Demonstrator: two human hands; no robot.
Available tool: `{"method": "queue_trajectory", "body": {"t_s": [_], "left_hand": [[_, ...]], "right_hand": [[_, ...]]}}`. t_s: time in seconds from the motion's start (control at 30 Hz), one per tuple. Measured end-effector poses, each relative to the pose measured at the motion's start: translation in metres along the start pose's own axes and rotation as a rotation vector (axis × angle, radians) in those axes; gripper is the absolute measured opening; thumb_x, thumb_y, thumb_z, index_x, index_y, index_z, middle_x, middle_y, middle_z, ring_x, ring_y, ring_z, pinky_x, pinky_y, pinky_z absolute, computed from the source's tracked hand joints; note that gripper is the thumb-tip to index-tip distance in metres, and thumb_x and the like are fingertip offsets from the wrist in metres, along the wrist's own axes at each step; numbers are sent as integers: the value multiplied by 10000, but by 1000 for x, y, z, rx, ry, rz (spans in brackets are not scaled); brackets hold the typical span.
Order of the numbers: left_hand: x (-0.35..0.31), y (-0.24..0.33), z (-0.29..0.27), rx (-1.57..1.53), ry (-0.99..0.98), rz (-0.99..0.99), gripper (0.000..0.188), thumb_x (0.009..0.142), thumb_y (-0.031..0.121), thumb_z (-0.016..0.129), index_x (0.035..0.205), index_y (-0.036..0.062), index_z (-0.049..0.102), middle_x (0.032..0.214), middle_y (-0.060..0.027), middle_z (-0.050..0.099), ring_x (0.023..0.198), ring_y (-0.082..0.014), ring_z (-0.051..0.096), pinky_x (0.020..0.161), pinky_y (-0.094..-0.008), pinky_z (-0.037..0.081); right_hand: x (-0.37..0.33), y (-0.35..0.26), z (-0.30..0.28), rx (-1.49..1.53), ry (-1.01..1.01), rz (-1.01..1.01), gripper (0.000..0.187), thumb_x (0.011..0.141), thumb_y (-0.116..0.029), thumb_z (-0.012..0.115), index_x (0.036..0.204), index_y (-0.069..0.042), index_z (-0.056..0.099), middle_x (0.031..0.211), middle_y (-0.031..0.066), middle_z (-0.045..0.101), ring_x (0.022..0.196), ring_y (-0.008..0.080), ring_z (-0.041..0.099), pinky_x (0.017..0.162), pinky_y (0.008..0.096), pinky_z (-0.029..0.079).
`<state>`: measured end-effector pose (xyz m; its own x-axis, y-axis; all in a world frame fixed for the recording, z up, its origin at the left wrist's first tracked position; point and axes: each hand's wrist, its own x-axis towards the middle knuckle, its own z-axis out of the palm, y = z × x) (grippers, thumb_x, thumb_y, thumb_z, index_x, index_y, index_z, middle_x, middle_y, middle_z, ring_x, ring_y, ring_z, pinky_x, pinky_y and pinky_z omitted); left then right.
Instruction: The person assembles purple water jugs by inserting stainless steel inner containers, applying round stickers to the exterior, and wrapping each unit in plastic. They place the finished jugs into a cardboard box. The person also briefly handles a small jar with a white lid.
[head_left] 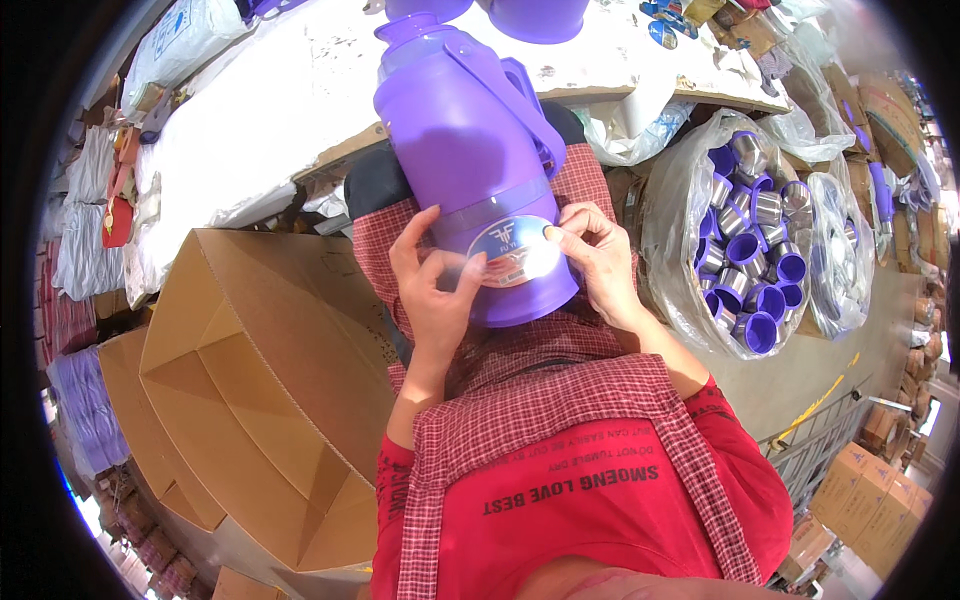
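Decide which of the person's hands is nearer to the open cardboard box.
Left. The left hand presses the label on the purple flask, on the side facing the cardboard box. The right hand holds the flask's far side, away from the box.

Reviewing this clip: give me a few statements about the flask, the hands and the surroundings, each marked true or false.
1. Both hands press an oval sticker onto a purple flask. True.
2. The flask stands upright on the white table. False: it lies tilted across the person's lap.
3. The cardboard box beside the left hand is open. True.
4. The clear bag near the right hand holds red caps. False: purple and metal cups.
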<state>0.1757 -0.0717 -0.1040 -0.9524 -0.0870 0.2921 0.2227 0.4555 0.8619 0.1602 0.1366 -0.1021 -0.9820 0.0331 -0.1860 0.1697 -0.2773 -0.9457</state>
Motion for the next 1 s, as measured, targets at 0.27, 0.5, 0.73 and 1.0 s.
{"method": "queue_trajectory", "body": {"t_s": [0.27, 0.5, 0.73, 1.0], "left_hand": [[1, -2, 2, 62, 49, 34, 243, 719, 131, 813, 636, 42, 602, 1344, -104, 496, 1117, -258, 475, 893, -347, 435], [36, -38, -31, 52, 142, 30, 263, 718, 67, 820, 726, 33, 559, 1155, -148, 594, 1061, -265, 553, 896, -367, 443], [269, -55, 3, 106, 1, 58, 637, 930, 446, 605, 1379, 8, 490, 1311, -217, 562, 1191, -282, 539, 1041, -351, 381], [273, -77, -19, -661, -443, -196, 490, 975, 373, 553, 1259, -25, 574, 1204, -107, 611, 1057, -186, 569, 940, -328, 440]], "right_hand": [[4, 14, -8, -64, 17, -25, 130, 801, -59, 771, 750, -11, 663, 951, 8, 558, 796, 63, 512, 719, 215, 402], [11, -8, 0, -863, 134, -820, 441, 765, -82, 756, 1152, -1, 561, 1210, 169, 542, 1119, 314, 550, 949, 415, 460], [8, 4, -79, -1208, -162, -418, 756, 857, -499, 623, 1414, -25, 430, 1451, 149, 461, 1392, 301, 375, 1160, 581, 171], [-99, 10, -374, -1366, 836, -68, 535, 788, -208, 754, 1269, -60, 573, 1249, 168, 616, 1106, 348, 604, 946, 400, 481]]}}
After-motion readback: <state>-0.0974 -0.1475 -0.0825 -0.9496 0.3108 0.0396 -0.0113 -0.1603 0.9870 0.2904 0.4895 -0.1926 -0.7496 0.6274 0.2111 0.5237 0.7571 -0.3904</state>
